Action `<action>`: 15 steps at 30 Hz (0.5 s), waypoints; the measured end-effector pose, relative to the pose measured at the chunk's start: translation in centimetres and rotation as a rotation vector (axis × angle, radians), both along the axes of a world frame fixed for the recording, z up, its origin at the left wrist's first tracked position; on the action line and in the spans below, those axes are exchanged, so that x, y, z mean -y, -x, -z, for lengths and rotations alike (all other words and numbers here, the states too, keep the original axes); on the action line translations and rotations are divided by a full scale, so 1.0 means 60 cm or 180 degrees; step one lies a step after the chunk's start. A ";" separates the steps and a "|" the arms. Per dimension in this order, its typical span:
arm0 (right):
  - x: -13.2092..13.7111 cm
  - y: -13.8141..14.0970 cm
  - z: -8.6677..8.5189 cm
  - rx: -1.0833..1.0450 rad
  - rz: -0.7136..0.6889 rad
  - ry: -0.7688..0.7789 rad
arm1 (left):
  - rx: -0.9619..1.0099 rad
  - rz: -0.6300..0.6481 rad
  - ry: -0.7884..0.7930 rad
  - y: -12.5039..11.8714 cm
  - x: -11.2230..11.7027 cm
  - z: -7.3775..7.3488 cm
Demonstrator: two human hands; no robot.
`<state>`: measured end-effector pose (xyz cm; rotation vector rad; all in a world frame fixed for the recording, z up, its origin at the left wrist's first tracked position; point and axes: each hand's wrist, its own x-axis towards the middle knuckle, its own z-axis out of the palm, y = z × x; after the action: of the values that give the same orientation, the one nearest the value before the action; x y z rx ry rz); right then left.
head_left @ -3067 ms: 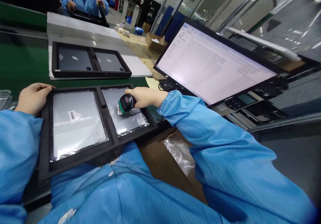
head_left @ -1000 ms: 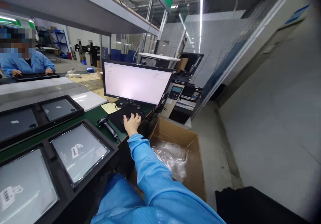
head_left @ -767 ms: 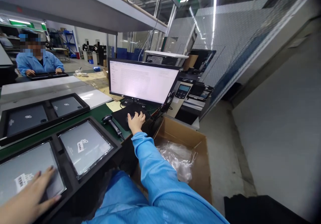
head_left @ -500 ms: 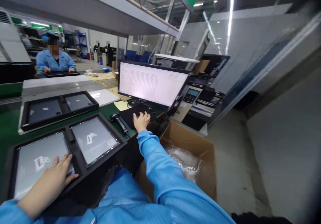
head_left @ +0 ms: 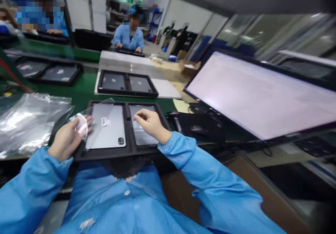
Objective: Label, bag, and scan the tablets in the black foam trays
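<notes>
The left hand [head_left: 67, 137] is closed on the left edge of a clear plastic film [head_left: 101, 120], pinching it between thumb and fingers, and the sheet slants up off the left tablet [head_left: 107, 130]. The right hand [head_left: 151, 123] hovers half curled over the right tablet [head_left: 140, 129], fingertips pointing left and down at its wrap; motion blur makes it impossible to tell whether they grip anything. Both tablets lie flat, backs up, in a black two-pocket tray [head_left: 105, 154] at the near edge of the green belt [head_left: 84, 92], one in each pocket. Their long axes run near to far, and the left tablet's camera sits at its near right corner. The tray's own long axis runs left to right.

Just beyond, a second black tray [head_left: 126, 93] holds two darker tablets, again one per pocket. Far left, a third tray [head_left: 52, 80] also carries two, though blur softens it. That makes three trays and six tablets.

To the left of the near tray lies a heap of clear plastic bags [head_left: 28, 120]. On the right stands one lit monitor [head_left: 259, 94], tilted in view, with a black scanner [head_left: 174, 117] lying between it and the tray. At the far end, two people in blue coats [head_left: 128, 38] work at the line.
</notes>
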<state>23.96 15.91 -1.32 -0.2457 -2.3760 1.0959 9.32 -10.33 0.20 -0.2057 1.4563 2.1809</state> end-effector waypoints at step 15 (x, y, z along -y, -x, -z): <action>0.119 0.185 0.049 0.1481 -0.0021 0.1686 | -0.0613 -0.1018 -0.0550 -0.001 0.042 0.050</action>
<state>12.85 8.76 -4.28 -0.7466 -2.4104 1.8231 9.35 -12.86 -2.81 -0.1821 1.4028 2.6349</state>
